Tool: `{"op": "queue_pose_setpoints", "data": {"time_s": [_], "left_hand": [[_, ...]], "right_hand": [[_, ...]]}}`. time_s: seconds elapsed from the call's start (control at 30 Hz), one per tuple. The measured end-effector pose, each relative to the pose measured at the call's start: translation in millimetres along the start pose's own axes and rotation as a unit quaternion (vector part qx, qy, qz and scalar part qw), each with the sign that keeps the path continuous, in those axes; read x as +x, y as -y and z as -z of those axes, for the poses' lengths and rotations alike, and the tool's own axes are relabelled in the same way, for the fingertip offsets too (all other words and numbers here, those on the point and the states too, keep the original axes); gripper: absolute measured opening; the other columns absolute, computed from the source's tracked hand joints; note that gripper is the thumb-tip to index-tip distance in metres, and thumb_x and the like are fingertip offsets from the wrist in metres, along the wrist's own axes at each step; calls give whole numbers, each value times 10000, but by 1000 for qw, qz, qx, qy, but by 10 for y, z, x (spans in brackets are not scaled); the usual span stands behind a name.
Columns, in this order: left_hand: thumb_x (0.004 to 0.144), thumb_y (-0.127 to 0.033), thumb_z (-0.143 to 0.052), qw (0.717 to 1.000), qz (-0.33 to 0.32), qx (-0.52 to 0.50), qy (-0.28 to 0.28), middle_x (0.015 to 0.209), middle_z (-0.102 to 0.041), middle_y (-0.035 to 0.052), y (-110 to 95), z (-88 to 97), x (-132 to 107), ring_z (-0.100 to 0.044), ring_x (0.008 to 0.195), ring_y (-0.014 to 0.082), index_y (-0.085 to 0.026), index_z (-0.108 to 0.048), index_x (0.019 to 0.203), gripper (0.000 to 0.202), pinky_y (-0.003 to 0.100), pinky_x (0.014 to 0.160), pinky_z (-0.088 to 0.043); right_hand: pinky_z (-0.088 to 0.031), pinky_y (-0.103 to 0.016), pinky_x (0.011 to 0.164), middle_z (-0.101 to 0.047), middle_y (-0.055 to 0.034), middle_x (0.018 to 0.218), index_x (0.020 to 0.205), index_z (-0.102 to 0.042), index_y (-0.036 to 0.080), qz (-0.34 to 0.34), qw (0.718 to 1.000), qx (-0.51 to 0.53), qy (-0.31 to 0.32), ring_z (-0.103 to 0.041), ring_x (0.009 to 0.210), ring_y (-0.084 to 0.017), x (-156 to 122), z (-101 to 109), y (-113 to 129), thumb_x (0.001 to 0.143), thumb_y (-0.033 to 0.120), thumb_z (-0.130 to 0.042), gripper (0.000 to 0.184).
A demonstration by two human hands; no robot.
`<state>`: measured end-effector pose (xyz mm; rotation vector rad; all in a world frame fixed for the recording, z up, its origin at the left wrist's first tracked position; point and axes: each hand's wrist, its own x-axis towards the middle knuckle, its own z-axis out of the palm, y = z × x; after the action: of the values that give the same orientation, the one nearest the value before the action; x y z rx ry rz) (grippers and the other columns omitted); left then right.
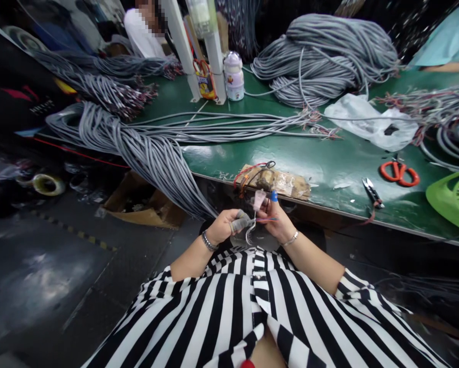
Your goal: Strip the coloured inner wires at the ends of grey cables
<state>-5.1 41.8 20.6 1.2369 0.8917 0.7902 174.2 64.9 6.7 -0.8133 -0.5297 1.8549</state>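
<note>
In front of my striped shirt, my left hand (pixel 228 225) is closed around a grey cable end (pixel 251 223), with grey wrapping on its fingers. Thin coloured wires (pixel 266 220) fan out of that end towards my right hand (pixel 280 223), which pinches them. One of my right fingers wears a blue cover (pixel 274 196), and a pale wrap (pixel 259 199) shows on another. White strands (pixel 249 235) curl down between the hands. Just beyond, at the bench edge, lies a wooden board (pixel 291 185) with a taped lump and red and black wires on it.
Grey cables (pixel 145 153) drape over the green bench (pixel 222 158) edge at left. Orange-handled scissors (pixel 399 173), small snips (pixel 372 193) and a green basket-like object (pixel 454 199) lie right. Behind are a big cable coil (pixel 325 56), plastic bag (pixel 371 120) and bottle (pixel 234 76).
</note>
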Motion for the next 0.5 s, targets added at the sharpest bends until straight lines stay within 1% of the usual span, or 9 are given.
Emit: {"op": "queue_pose_setpoints", "data": {"time_s": [0.13, 0.23, 0.3, 0.37, 0.43, 0.5], "left_hand": [[728, -548, -754, 1000, -7, -10, 19, 471, -496, -36, 16, 23, -213, -353, 395, 35, -99, -651, 724, 460, 172, 396, -256], [736, -546, -749, 999, -3, -5, 38, 525, -555, -2, 57, 52, -359, -410, 435, 52, -91, -679, 744, 460, 183, 431, -321], [738, -538, -750, 999, 2, 16, 51, 595, -614, 29, 88, 72, -421, -484, 493, 78, -91, -696, 775, 452, 198, 483, -390], [749, -523, -746, 998, -5, 43, 47, 650, -648, 45, 112, 90, -447, -537, 554, 100, -94, -701, 796, 434, 211, 540, -440], [765, -511, -734, 997, -18, 69, 42, 676, -658, 49, 125, 100, -442, -561, 595, 111, -96, -697, 798, 418, 219, 582, -465], [781, -504, -720, 994, -30, 93, 45, 693, -664, 53, 124, 100, -420, -574, 621, 119, -98, -691, 792, 407, 226, 610, -475]], "right_hand": [[-102, -164, 348, -525, 37, 608, 704, -533, 175, -11, 1000, -16, -4, -194, 397, -14, -53, 106, 6, 679, 772, -644, 608], [-77, -164, 353, -553, 20, 647, 723, -570, 160, -20, 999, -46, -4, -181, 399, -6, -118, 195, 0, 699, 743, -655, 590], [-65, -169, 356, -527, 30, 611, 727, -594, 147, -36, 996, -84, 15, -153, 392, 0, -185, 259, -3, 709, 712, -674, 572], [-58, -177, 355, -507, 37, 571, 726, -614, 133, -65, 987, -137, 47, -135, 384, 2, -269, 304, 7, 711, 701, -682, 572], [-87, -182, 350, -531, 22, 556, 716, -630, 119, -101, 971, -196, 88, -185, 378, -2, -359, 307, 35, 693, 736, -668, 619], [-182, -181, 357, -593, -12, 587, 721, -647, 112, -122, 951, -250, 132, -329, 403, -27, -438, 259, 71, 655, 766, -667, 658]]}}
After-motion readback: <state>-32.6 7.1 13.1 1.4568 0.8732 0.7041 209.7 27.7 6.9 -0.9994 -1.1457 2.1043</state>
